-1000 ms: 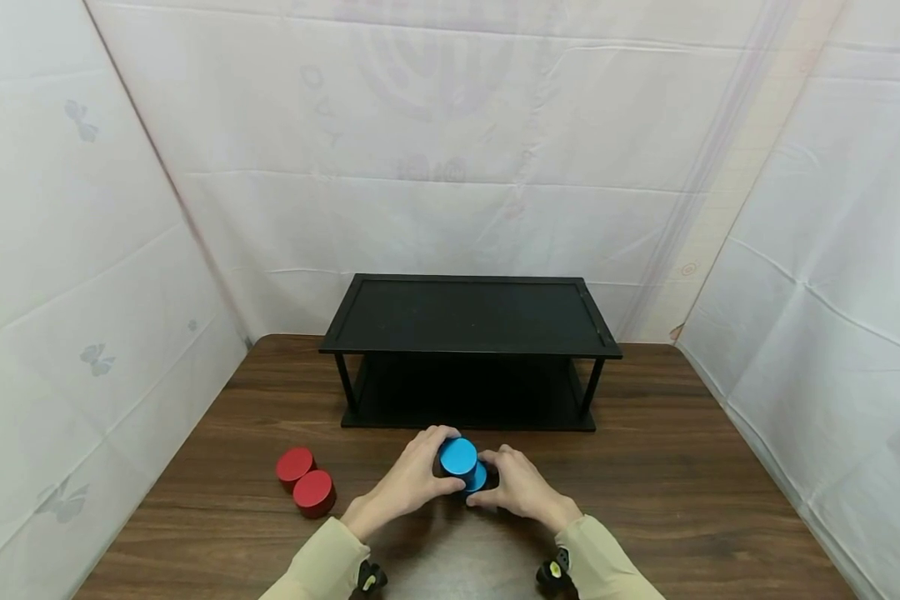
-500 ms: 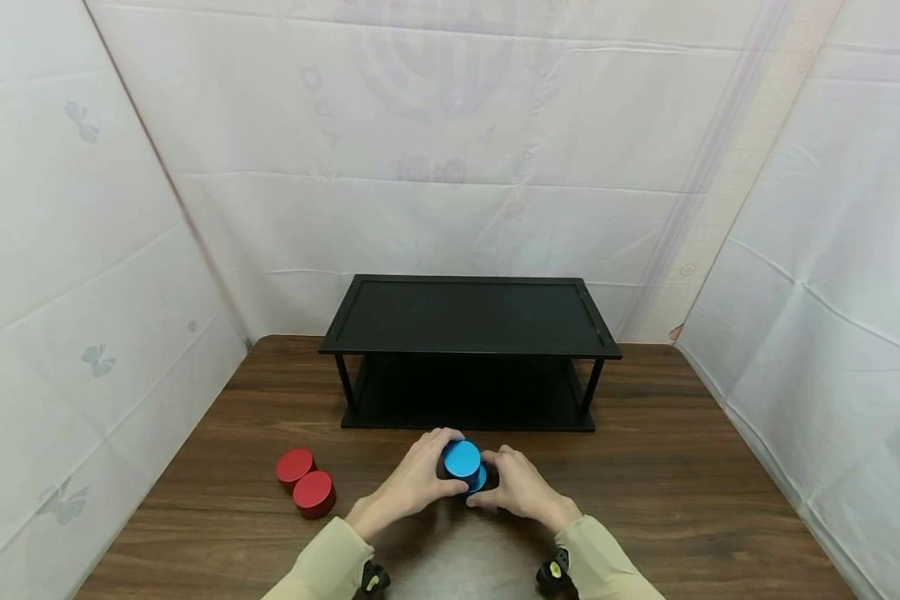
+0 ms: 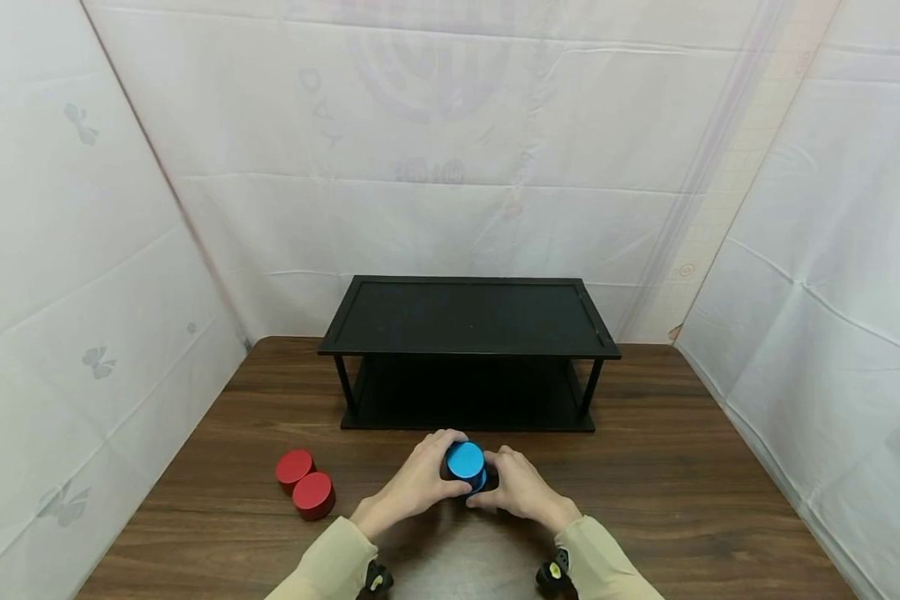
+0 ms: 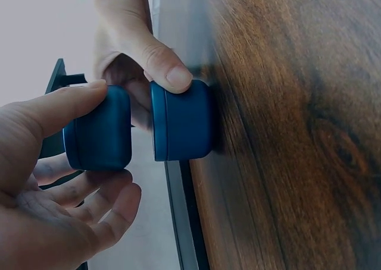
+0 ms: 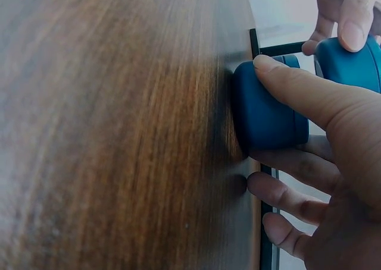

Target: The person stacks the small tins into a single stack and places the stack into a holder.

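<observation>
My left hand (image 3: 418,477) grips a round blue tin (image 3: 466,460) between thumb and fingers, raised above the table. A second round blue tin (image 4: 189,122) stands upright on the table, pinched by my right hand (image 3: 522,487). In the left wrist view a narrow gap separates the raised tin from the lower one, and the two nearly line up. From the head view the upper tin hides most of the lower one. Each tin has a lid seam near its top.
To the left, two round red tins (image 3: 314,495) stand side by side on the wooden table (image 3: 690,483). Behind the hands is a black two-tier rack (image 3: 468,317). White cloth (image 3: 450,150) hangs behind and along both sides.
My left hand has shifted slightly to the right with its blue tin, which now covers more of the lower tin. The right hand keeps its place on the lower tin.
</observation>
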{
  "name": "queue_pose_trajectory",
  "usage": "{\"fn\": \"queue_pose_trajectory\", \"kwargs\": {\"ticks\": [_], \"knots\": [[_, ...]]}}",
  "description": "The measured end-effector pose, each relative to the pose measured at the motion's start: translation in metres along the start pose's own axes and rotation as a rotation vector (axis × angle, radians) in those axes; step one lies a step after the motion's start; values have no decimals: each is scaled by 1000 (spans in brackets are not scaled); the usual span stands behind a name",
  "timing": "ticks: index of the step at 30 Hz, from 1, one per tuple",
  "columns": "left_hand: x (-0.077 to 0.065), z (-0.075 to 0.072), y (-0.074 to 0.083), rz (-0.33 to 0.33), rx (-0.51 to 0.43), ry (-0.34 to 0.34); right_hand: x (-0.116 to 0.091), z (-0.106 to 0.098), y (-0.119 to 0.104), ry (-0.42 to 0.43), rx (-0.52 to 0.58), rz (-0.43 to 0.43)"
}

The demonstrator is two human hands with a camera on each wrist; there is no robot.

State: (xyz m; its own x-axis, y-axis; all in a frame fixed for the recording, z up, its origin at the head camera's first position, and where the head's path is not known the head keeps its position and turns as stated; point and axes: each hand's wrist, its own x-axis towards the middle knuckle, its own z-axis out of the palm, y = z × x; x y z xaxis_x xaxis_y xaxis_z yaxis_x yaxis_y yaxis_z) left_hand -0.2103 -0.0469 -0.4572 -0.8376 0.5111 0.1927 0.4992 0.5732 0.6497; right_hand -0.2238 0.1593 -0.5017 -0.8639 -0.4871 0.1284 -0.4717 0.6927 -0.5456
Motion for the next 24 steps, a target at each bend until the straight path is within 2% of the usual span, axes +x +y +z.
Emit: {"fn": "queue_pose_trajectory", "kwargs": {"ticks": [16,24], "knots": [[2,4,0,-7,8,-4,0,2,0,-1,-7,13],[1,6,-2,60,20,16,-1,1,-1,2,-12,14]]}}
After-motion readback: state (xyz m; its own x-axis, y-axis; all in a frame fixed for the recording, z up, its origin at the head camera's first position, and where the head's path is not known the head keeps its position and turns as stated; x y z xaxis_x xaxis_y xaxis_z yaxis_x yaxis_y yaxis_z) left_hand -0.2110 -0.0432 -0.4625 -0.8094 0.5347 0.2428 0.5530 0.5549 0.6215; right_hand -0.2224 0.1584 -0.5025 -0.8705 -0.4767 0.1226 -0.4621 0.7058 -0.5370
